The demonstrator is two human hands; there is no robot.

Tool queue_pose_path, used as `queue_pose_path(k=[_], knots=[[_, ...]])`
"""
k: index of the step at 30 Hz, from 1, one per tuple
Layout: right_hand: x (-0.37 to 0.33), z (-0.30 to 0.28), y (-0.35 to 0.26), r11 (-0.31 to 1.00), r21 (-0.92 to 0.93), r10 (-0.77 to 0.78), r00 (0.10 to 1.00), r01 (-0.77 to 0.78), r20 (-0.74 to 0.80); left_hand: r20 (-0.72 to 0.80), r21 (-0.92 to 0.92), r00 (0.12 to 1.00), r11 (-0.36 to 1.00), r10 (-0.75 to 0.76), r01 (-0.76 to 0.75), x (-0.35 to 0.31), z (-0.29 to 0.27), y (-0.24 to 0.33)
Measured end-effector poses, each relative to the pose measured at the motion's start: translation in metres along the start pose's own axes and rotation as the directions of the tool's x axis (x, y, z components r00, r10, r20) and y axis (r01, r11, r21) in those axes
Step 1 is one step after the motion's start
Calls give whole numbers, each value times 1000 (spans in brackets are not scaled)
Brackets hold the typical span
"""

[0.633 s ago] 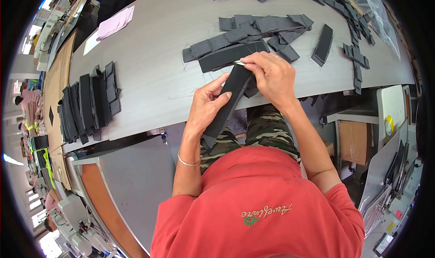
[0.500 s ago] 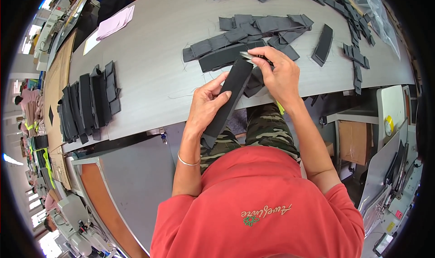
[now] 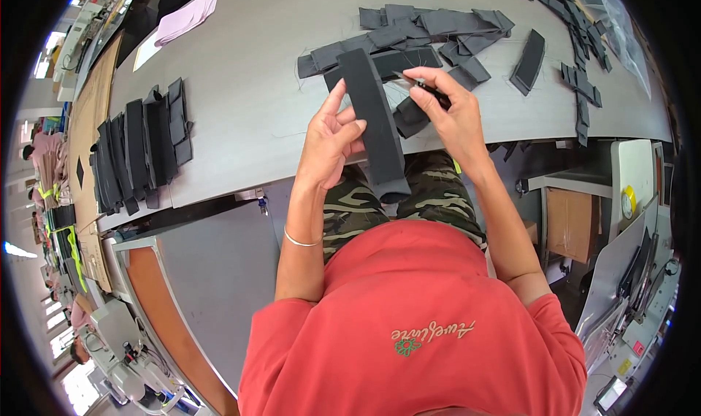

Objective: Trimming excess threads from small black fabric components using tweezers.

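Note:
A long dark grey fabric strip (image 3: 374, 120) with a flat black face is gripped at its side by my left hand (image 3: 328, 144), thumb and fingers closed on the edge. It hangs slantwise over the table edge, its lower end above my lap. Just right of the strip, my right hand (image 3: 458, 120) pinches small thread snips (image 3: 432, 92) with a black handle and pale metal tips. The tips sit near the strip's right edge, apart from it as far as I can see. Behind both hands lies a heap of similar dark strips (image 3: 423, 26), with loose threads around.
A row of stacked dark strips (image 3: 142, 146) lies at the left on the grey table (image 3: 241, 87). One single strip (image 3: 528, 62) is at the right, with a folded chain of pieces (image 3: 582, 87) beyond. Pink sheets (image 3: 187, 19) lie far left; a cardboard box (image 3: 571, 225) stands under the table.
The strip has swung more upright, its top end moving left and up. My right hand with the snips has drawn away from the strip's top end, slightly downward. The left fingers have shifted their grip.

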State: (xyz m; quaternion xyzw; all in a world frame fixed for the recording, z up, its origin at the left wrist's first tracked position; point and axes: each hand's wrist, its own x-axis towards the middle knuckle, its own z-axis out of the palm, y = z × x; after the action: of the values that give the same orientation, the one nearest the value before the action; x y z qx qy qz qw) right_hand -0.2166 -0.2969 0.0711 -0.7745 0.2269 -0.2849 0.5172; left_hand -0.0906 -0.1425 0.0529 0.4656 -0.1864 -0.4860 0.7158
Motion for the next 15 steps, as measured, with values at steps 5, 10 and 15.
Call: queue_pose_path(k=[5,10,15], knots=[[-18,8,-5,991,132,12,996,-23,85,-50,-76,998,996,46,-50,2,3,2],[-23,6,-10,1000,4,-12,922,11,387,-77,-112,992,988,101,-110,2,1,-3],[-19,-6,-22,973,207,43,959,-104,281,-148,-72,976,983,159,-171,2,2,0]])
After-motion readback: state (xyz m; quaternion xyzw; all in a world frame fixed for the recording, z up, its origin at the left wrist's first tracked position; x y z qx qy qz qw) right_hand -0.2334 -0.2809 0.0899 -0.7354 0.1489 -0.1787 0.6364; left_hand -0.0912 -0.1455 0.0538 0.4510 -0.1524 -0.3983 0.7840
